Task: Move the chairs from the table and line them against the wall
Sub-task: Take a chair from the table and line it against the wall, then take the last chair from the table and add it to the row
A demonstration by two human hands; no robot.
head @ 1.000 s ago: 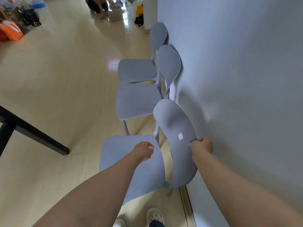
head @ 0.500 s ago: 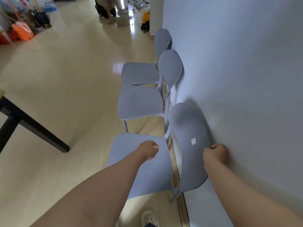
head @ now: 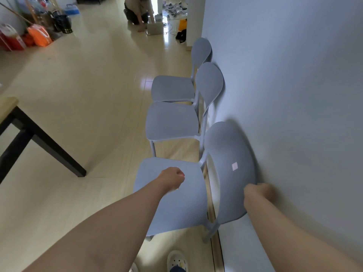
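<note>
Against the wall [head: 294, 95], your right hand [head: 259, 190] grips the nearest chair [head: 229, 169]'s backrest; left hand [head: 172, 179] is fisted over its seat, beside 2 others.

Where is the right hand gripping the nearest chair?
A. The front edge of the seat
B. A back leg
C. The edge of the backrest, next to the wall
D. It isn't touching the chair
C: the right hand is closed on the edge of the nearest chair's backrest, beside the wall.

Both hands [head: 172, 178] grip nearest chair [head: 176, 195] by wall [head: 294, 95]
</note>
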